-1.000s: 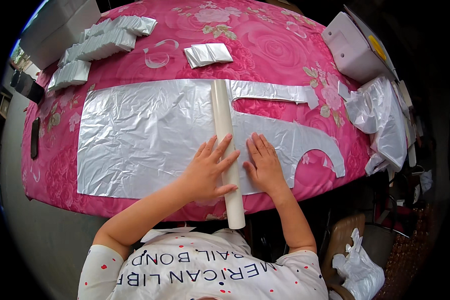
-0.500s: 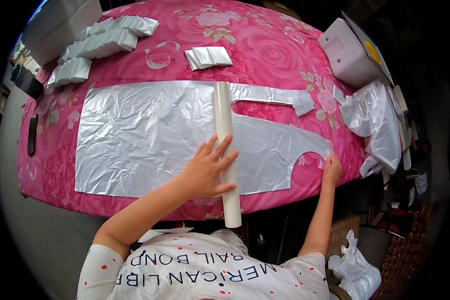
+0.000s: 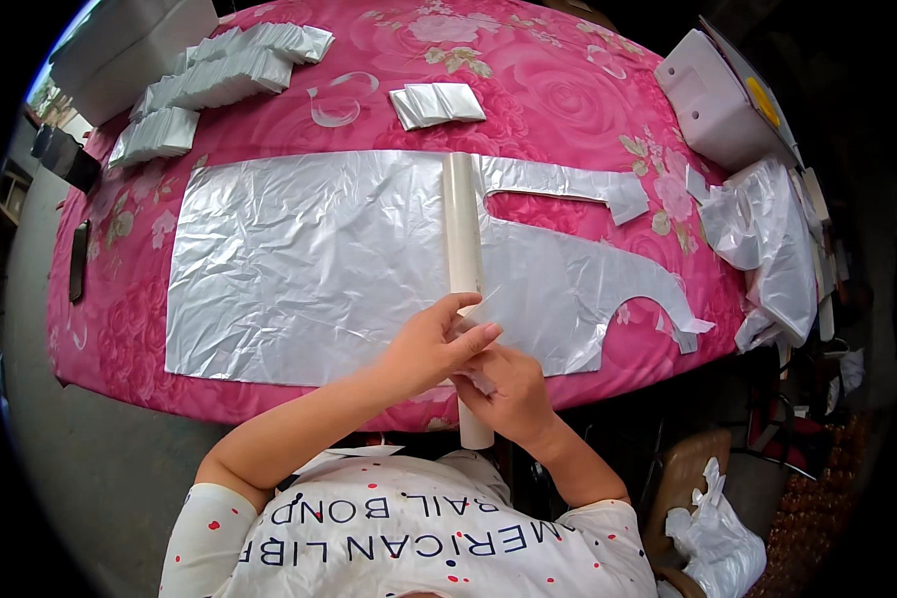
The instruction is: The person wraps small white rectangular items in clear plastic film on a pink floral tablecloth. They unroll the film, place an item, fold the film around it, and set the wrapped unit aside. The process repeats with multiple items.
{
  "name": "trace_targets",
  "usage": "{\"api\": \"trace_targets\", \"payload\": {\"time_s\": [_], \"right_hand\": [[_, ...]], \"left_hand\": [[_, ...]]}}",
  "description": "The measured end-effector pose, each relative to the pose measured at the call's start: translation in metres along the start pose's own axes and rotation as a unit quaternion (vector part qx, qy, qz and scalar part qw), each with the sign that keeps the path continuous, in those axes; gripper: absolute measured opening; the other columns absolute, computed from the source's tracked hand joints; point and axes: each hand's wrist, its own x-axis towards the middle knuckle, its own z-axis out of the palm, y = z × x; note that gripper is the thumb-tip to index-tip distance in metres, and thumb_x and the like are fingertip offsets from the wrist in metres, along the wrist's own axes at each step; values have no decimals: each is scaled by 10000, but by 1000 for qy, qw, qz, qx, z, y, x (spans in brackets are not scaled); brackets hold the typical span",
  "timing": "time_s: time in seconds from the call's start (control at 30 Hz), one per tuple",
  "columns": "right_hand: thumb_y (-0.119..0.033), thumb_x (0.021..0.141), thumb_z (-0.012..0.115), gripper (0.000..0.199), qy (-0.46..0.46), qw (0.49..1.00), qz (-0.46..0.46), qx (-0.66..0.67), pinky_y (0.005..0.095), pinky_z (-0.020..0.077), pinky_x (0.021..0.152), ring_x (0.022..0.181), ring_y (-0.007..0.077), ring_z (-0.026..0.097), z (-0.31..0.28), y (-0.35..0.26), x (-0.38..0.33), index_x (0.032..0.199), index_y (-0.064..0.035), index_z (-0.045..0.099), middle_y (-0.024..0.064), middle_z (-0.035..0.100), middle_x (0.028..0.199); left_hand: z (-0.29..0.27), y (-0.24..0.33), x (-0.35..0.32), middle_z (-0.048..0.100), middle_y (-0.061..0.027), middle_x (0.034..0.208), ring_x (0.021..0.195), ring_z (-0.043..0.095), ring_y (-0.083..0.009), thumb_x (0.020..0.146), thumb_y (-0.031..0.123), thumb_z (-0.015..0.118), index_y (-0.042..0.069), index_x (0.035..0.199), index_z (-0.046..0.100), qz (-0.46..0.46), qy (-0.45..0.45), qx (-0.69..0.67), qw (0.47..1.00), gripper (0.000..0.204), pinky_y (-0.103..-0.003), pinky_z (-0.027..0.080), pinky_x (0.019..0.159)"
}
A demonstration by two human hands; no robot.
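A silvery plastic sheet [image 3: 289, 269], cut with a narrow slot and a rounded notch so that straps stick out on its right, lies flat on the table. Across it rests a cream-coloured tube [image 3: 459, 219], its near end past the table edge. My left hand [image 3: 439, 344] and my right hand [image 3: 513, 394] meet above the lower part of this tube. Their fingers are bent close together, with a bit of thin translucent material between them, too small to name. The right fingertips are partly hidden behind the left hand.
Folded silvery packets [image 3: 219, 80] stand in rows at the far left beside a white box [image 3: 135, 55]. A small packet stack [image 3: 437, 105] lies beyond the sheet. A dark phone-like object [image 3: 79, 261] is at left; a white foam box [image 3: 713, 100] and plastic bags [image 3: 767, 239] are at right.
My right hand has let go of the sheet's right strap and come left to meet my left hand. My left hand has lifted from lying spread on the tube, its fingers now bent.
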Motion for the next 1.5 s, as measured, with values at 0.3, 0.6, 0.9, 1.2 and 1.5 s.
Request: {"api": "trace_targets", "payload": {"time_s": [0.3,0.6,0.9,1.2,1.5], "right_hand": [[-228,701,733,276,20,992,16,-127,323,458,595,724,248,574,-9,-17,-24,854,-52,585,71,608,829],[-362,700,712,408,-172,901,399,6,306,506,606,648,226,655,5,-19,-46,824,9,597,119,667,721],[-303,683,695,378,-178,887,427,-13,316,505,609,629,245,645,2,-20,-49,822,33,593,145,648,700],[-287,673,705,372,-173,870,462,-1,314,507,616,626,233,646,-9,-15,-57,831,32,596,130,647,684],[-386,685,743,488,-224,870,437,48,284,506,633,654,197,651,-24,14,-5,894,43,642,128,658,721]], "left_hand": [[-180,-30,-80,621,-37,840,733,585,-83,784,60,664,-25,1042,569,-41,155,-35,986,287,-238,475,669],[-219,-18,-117,622,-110,1011,936,593,-257,729,72,681,26,1056,578,52,330,525,783,345,-350,468,808],[-117,0,-1,547,-131,1169,1069,520,-312,790,34,599,32,1138,535,369,206,457,783,354,-379,437,882],[-25,-53,28,327,-233,1381,1297,295,-364,853,151,486,-87,1297,346,321,105,492,803,523,-427,247,1070],[-20,-60,28,274,-271,1404,1331,243,-367,799,295,418,-120,1317,304,287,106,603,737,674,-446,167,1101]]}}
